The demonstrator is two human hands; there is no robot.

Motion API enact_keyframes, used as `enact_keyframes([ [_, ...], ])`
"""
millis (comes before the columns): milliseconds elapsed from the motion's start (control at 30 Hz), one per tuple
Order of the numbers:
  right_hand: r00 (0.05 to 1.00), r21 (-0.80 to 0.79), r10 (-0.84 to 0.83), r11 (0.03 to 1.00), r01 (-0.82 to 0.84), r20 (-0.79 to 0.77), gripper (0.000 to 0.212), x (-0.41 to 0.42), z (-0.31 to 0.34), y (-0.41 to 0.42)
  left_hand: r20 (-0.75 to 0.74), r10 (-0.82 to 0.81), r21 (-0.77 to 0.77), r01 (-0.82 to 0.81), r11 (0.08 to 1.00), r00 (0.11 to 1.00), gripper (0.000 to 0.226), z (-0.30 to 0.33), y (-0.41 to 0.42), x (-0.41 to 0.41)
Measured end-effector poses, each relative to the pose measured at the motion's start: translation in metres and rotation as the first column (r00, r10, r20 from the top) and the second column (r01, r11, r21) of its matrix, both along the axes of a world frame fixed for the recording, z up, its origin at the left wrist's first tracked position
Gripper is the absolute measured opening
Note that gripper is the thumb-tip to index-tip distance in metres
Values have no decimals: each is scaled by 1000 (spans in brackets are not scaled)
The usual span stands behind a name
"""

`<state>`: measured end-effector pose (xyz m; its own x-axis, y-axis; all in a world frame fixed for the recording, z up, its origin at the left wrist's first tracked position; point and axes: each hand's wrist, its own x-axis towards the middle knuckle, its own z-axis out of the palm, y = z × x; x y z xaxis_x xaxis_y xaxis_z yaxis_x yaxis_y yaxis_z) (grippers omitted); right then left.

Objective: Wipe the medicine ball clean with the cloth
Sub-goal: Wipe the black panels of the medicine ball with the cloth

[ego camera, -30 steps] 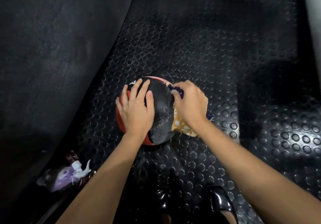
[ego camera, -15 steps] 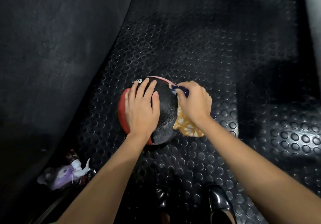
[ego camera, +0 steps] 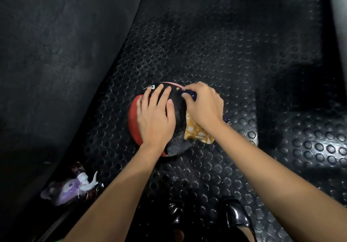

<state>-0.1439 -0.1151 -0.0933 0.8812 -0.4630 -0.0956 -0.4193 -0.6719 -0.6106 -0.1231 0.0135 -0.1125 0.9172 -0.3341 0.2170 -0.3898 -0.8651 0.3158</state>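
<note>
Red-black medicine ball (ego camera: pixel 178 129) on floor, yellow-patterned cloth (ego camera: pixel 195 131) against it

Pretty dim shot overall. Light seems to come from the right, since the studded rubber floor (ego camera: pixel 319 147) throws shiny glare off its bumps near the right edge. The left side sinks into murky black. Wide-angle bending shows at the edges, and the spray bottle (ego camera: pixel 75 187) looks soft.

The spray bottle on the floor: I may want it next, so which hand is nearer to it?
Left. The left hand rests on the medicine ball, on the spray bottle side; the right hand is farther, across the ball.
</note>
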Motion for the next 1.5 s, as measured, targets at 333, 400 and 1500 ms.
enact_keyframes([
  [333, 993, -35, 116, 993, -116, 5, 22, -3, 6, -1, 4, 22, -19, -22, 1000, 1000, 48, 1, 0, -2],
  [400, 992, -64, 129, 990, -129, -6, 21, 2, 7, -5, 9, 16, -21, -16, 1000, 1000, 48, 0, 1, -2],
  [1500, 987, 108, -162, 981, 159, 20, 24, -38, -13, -2, -19, 20, -60, -21, 998, 1000, 50, 0, -4, -5],
])
